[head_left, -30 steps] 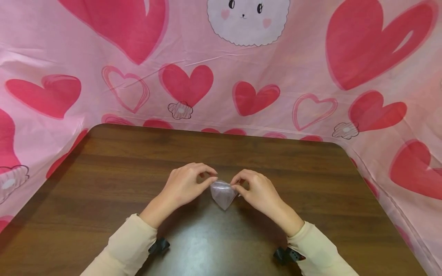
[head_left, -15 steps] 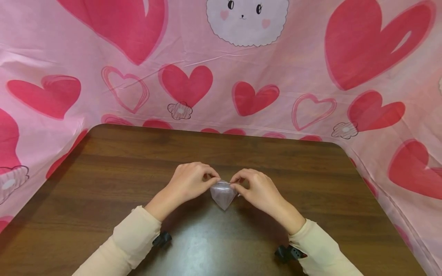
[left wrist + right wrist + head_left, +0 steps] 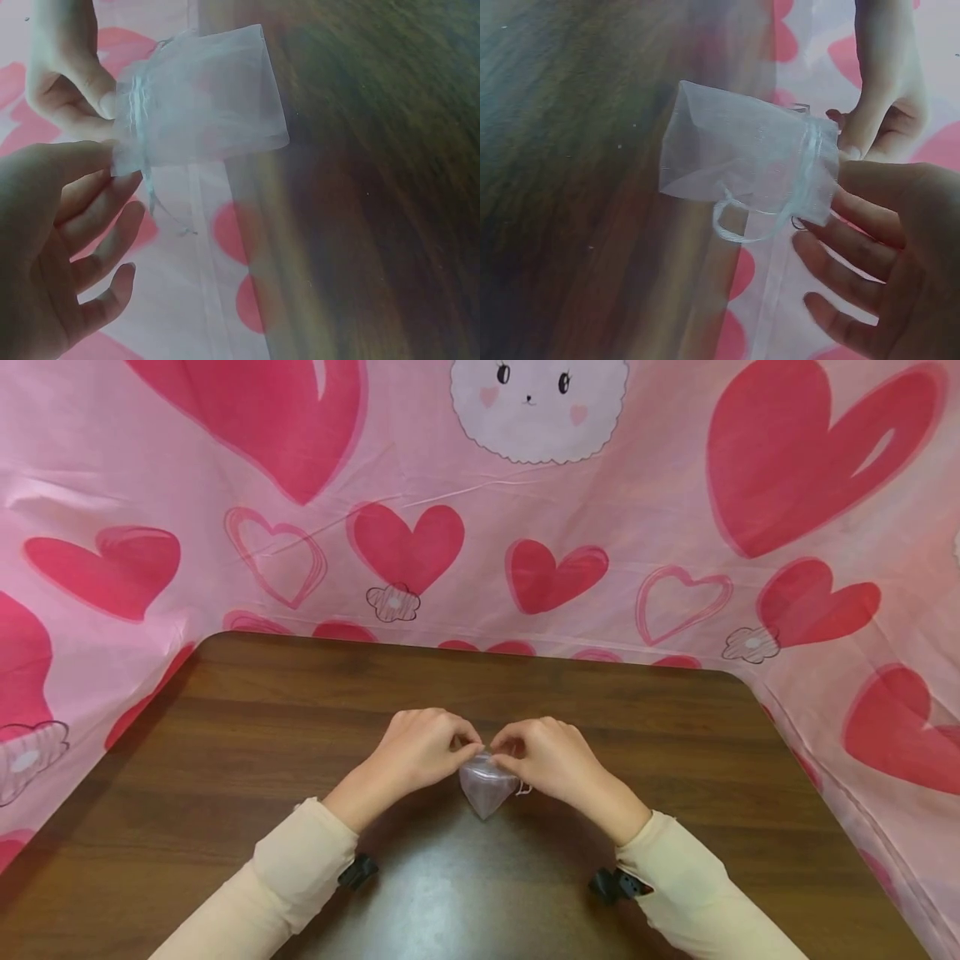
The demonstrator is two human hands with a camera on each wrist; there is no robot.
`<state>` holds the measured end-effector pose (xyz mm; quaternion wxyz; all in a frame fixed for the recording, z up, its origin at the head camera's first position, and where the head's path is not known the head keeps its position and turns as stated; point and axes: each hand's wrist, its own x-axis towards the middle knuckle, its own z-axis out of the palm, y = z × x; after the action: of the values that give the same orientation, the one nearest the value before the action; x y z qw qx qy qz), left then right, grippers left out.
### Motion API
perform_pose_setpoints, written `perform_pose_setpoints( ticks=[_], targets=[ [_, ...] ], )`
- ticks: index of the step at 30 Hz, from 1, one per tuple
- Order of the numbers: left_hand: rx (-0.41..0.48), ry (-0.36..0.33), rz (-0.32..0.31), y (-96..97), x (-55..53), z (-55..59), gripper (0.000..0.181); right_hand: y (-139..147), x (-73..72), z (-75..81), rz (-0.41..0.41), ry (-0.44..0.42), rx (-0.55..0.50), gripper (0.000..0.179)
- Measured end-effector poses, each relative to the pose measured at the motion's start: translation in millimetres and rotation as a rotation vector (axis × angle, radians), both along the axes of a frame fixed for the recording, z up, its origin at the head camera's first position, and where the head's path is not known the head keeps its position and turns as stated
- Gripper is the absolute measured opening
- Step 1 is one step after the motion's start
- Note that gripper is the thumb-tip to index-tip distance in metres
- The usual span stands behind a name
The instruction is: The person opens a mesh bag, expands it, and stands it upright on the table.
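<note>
A small sheer white organza drawstring pouch hangs between both hands near the table's middle, its closed end toward the person. My left hand pinches one side of the pouch's mouth with thumb and index finger. At the same edge, close beside it, my right hand pinches the other side. In the left wrist view the pouch looks flat and see-through, with a thin ribbon drawstring running below its mouth. A ribbon loop dangles from its side in the right wrist view. No contents show inside.
The brown wooden table has rounded far corners. A pink cloth with red hearts stands behind it and along both sides. Black wrist devices sit under the cream sleeves.
My left hand has moved right to the pouch's mouth and taken hold of it. My right hand has shifted left along the edge, so both hands are now closer together.
</note>
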<state>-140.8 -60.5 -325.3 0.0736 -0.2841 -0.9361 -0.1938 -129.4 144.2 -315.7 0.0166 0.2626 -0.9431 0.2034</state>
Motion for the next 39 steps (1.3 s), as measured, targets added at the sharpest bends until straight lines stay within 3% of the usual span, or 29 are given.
perform_pose_setpoints(
  ticks=[6, 13, 23, 39],
  targets=[
    [-0.028, -0.015, 0.016, 2.8, -0.8, 0.0, 0.007, -4, -0.6, 3.5, -0.037, -0.045, 0.117, 0.006],
    [-0.089, -0.157, 0.006, 8.5, -0.4, 4.9, 0.006, -5, 0.8, 1.9, -0.061, -0.013, 0.127, 0.007],
    [-0.167, -0.227, 0.007, 7.7, -1.2, 11.0, 0.013, -2, 4.7, 0.4, -0.056, -0.049, 0.198, 0.008],
    [-0.107, -0.199, 0.01, 0.6, 2.3, 5.4, 0.009, 5, 4.4, -4.3, -0.114, -0.061, 0.144, 0.004]
  ],
)
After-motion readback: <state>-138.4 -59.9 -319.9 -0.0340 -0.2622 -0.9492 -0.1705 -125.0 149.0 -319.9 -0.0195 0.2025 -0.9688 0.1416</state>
